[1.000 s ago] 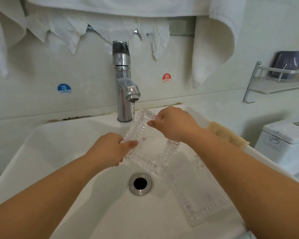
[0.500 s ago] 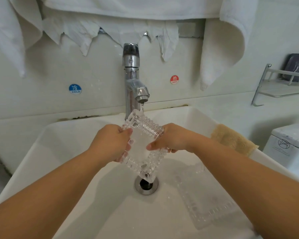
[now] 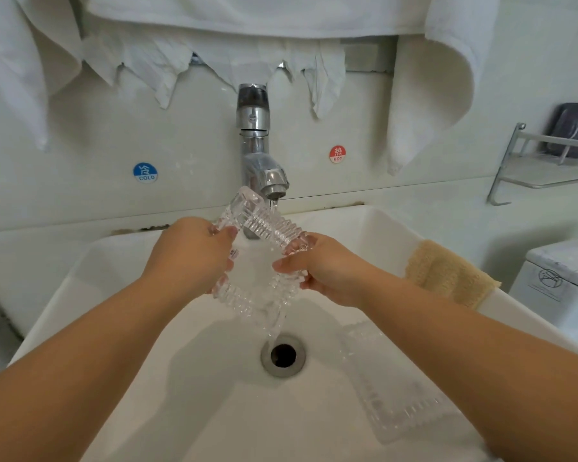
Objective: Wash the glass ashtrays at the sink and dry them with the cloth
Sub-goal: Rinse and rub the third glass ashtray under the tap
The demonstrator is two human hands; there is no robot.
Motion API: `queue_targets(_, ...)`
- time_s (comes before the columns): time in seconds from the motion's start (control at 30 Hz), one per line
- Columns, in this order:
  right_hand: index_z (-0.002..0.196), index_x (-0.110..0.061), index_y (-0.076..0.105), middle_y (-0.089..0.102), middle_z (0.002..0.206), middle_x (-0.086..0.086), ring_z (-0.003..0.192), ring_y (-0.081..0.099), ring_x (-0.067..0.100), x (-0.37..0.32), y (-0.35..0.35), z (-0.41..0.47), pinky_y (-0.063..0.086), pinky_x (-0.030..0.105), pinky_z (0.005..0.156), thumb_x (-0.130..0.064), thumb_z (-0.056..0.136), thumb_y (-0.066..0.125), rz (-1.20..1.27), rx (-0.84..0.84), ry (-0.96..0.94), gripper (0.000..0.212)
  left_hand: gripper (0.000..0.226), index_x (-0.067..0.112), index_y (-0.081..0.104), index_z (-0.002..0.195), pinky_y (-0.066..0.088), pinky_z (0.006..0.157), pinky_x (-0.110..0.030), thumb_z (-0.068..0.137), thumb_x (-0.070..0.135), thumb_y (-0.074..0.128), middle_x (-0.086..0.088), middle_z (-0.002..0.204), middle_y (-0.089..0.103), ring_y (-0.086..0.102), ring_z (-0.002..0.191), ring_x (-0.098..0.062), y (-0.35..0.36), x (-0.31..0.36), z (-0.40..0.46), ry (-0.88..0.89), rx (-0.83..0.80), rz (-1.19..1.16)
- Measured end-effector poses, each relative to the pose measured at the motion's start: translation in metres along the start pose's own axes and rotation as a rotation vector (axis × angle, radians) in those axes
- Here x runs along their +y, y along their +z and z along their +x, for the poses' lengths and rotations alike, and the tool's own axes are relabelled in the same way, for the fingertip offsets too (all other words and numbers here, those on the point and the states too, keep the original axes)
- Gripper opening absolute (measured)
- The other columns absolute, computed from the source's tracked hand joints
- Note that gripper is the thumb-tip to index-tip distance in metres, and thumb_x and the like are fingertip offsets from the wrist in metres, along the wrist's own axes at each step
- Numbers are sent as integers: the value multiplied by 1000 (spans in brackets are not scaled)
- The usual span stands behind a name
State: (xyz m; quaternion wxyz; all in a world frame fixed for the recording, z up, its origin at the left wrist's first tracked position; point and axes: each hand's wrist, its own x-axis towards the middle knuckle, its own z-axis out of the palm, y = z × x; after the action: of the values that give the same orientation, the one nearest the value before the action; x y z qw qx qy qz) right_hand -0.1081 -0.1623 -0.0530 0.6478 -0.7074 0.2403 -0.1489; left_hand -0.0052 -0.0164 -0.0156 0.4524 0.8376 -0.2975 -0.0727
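Water from the tap (image 3: 267, 181) runs over the glass ashtray (image 3: 257, 261), tipped up on one corner right under the spout. Left hand (image 3: 194, 255) and right hand (image 3: 324, 271) each grip one side. Another ashtray (image 3: 394, 378) lies right of the drain (image 3: 282, 354).
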Motion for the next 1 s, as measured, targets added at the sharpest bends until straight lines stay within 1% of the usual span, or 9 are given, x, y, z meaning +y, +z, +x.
queue_targets(0.1, 84, -11, 56, 58, 67, 0, 52, 49, 11, -1, 6, -2, 44, 19, 50, -17, 85, 70, -105, 127, -58, 15, 37, 7, 63, 74, 48, 59, -30, 99, 32, 50, -4, 71, 69, 64, 61, -24, -1, 1, -2, 22, 15, 59)
queue_targets(0.17, 91, -7, 58, 59, 72, 4, 47, 47, 11, 0, 7, -1, 45, 18, 46, -25, 92, 62, -128, 170, -87, 19, 36, 9, 63, 74, 51, 63, -33, 99, 32, 49, -5, 74, 70, 66, 66, -26, -1, 1, -3, 19, 13, 75)
queue_targets(0.23, 99, -4, 56, 56, 78, 7, 51, 49, 14, 1, 9, 0, 46, 19, 46, -24, 94, 58, -120, 166, -98, 20, 37, 10, 63, 74, 55, 72, -38, 99, 33, 48, -6, 76, 71, 67, 71, -28, -2, 1, -4, 29, 15, 121)
queue_targets(0.3, 98, -6, 51, 54, 73, 5, 57, 50, 15, 4, 9, 1, 46, 22, 50, -14, 94, 56, -73, 123, -93, 10, 38, 10, 64, 75, 55, 77, -42, 99, 35, 48, -8, 79, 71, 67, 74, -29, -3, 1, -4, 42, 26, 170)
queue_targets(0.43, 92, -11, 51, 53, 71, 4, 62, 51, 19, 9, 10, 5, 45, 24, 53, -6, 89, 61, 47, 35, -27, 11, 38, 5, 63, 81, 54, 79, -44, 99, 35, 47, -12, 84, 71, 66, 77, -32, -3, 2, -4, 56, 47, 257)
queue_targets(0.67, 119, -4, 57, 59, 98, 11, 77, 54, 21, 21, 16, 8, 50, 19, 52, -15, 85, 70, 108, 37, 94, 38, 36, 5, 63, 83, 49, 71, -36, 99, 32, 45, -10, 82, 69, 63, 76, -29, -4, 2, -7, 79, 69, 380)
queue_targets(0.8, 102, -11, 58, 60, 94, 9, 82, 59, 21, 22, 14, 9, 50, 21, 56, -6, 80, 72, 24, -27, 48, 27, 34, 6, 64, 83, 52, 75, -39, 98, 30, 46, -10, 84, 70, 64, 77, -30, -5, -1, -5, 67, 64, 363)
queue_targets(0.93, 119, -4, 53, 59, 107, 13, 71, 58, 20, 22, 13, 13, 52, 23, 57, -16, 82, 73, -20, 60, -5, 44, 35, 3, 63, 83, 50, 74, -38, 99, 30, 46, -11, 84, 70, 64, 77, -31, -3, 1, -5, 73, 80, 329)
queue_targets(1.0, 115, -5, 52, 57, 100, 12, 63, 53, 19, 20, 13, 12, 51, 25, 57, -16, 87, 66, -8, 80, -18, 34, 35, 3, 62, 83, 50, 74, -38, 99, 30, 47, -11, 84, 70, 64, 77, -31, -2, 1, -5, 72, 90, 315)
